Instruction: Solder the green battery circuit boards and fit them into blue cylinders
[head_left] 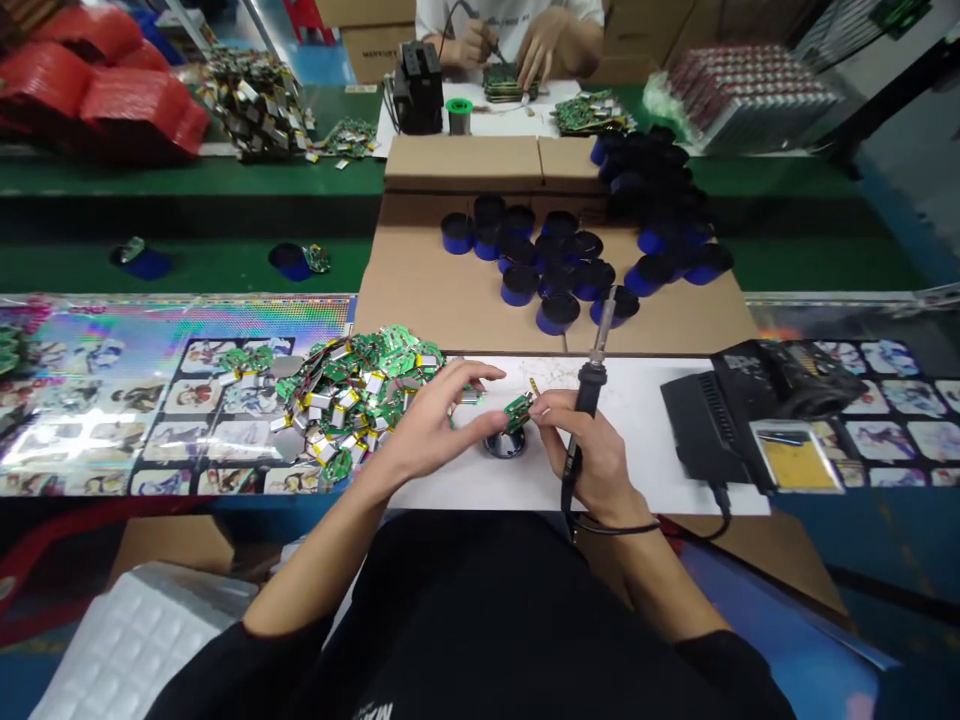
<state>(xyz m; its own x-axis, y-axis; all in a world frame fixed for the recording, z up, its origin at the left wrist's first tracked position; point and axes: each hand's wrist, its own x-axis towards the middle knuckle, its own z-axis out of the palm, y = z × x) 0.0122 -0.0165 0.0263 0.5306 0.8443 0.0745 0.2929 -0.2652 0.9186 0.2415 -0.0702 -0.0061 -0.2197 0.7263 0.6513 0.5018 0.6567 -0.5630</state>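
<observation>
My right hand point(592, 450) is closed around a soldering iron point(592, 378), whose tip points up and away from me. Its thumb and forefinger also pinch the edge of a small green circuit board point(517, 410). Under the board sits a round, shiny dark piece point(505, 446) on the white sheet point(517, 490). My left hand point(442, 420) is open, fingers stretched and apart. Its thumb reaches to the left side of the board; whether it touches is unclear. Left of that hand lies a heap of circuit boards point(390, 350) with small silver batteries.
Blue and black round housings point(557, 312) stand on cardboard point(420, 300) ahead. A black soldering station point(705, 425) and a yellow sponge tray point(799, 460) are at the right. Across the bench, a co-worker's hands point(544, 45) work over boards beside a green solder spool point(459, 115).
</observation>
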